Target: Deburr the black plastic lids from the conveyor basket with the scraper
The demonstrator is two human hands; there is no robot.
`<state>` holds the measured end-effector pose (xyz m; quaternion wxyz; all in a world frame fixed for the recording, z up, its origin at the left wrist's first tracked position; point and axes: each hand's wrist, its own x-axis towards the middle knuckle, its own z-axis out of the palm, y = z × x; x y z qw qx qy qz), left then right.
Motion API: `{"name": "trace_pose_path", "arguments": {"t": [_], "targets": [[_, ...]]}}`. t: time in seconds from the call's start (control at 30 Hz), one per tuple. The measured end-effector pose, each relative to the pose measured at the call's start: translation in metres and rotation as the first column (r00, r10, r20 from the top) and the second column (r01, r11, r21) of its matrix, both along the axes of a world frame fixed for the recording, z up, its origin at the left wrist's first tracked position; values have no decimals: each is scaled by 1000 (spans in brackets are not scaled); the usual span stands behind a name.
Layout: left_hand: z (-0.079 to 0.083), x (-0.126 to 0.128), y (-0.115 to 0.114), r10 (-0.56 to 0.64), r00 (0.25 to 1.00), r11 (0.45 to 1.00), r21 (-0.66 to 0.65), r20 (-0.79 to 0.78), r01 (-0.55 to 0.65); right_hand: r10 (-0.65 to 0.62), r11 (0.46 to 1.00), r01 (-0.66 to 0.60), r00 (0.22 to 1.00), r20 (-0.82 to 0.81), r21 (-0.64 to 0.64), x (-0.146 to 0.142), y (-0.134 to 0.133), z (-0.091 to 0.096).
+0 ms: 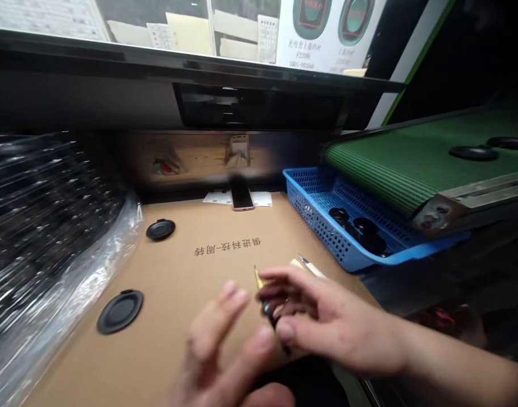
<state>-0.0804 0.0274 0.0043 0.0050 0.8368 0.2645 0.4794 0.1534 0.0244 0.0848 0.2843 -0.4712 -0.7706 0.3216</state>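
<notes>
My left hand (229, 356) is low in the middle of the head view, slightly blurred, its thumb and fingers apart with nothing between them. To its right, my right hand (330, 322) is curled around a small black piece (269, 312), mostly hidden by the fingers. A thin yellow pointed thing (257, 278) sticks out beyond these fingertips; I cannot tell whether it is held too. Two round black plastic lids (120, 311) with small tabs lie flat on the cardboard sheet (178, 311), to the left of both hands.
A blue basket (318, 226) with several black parts stands at right, beneath the green conveyor belt (394, 158) carrying black round parts. Clear plastic-wrapped black trays (42, 226) are stacked at left. A phone (242, 196) lies at the back; a pen-like tool (312, 267) lies behind my right hand.
</notes>
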Motion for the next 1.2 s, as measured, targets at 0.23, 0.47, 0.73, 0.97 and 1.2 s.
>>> {"name": "trace_pose_path", "arguments": {"t": [0.23, 0.47, 0.73, 0.97, 1.2], "targets": [[-16, 30, -15, 107, 732, 510, -669, 672, 540, -182, 965, 130, 957, 225, 227, 26, 3, -80], [0, 34, -6, 495, 329, 116, -436, 804, 892, -197, 961, 147, 959, 206, 235, 62, 19, -116], [4, 44, -10, 569, 271, 43, -357, 777, 933, 36, 983, 11, 967, -252, 183, 19, -26, -59], [17, 52, -9, 622, 199, -6, -249, 757, 969, 229, 694, -275, 960, 159, 666, -23, -33, -89], [10, 48, -12, 582, 141, -64, -128, 801, 990, 221, 710, -292, 956, 191, 641, 0, -26, -101]]}}
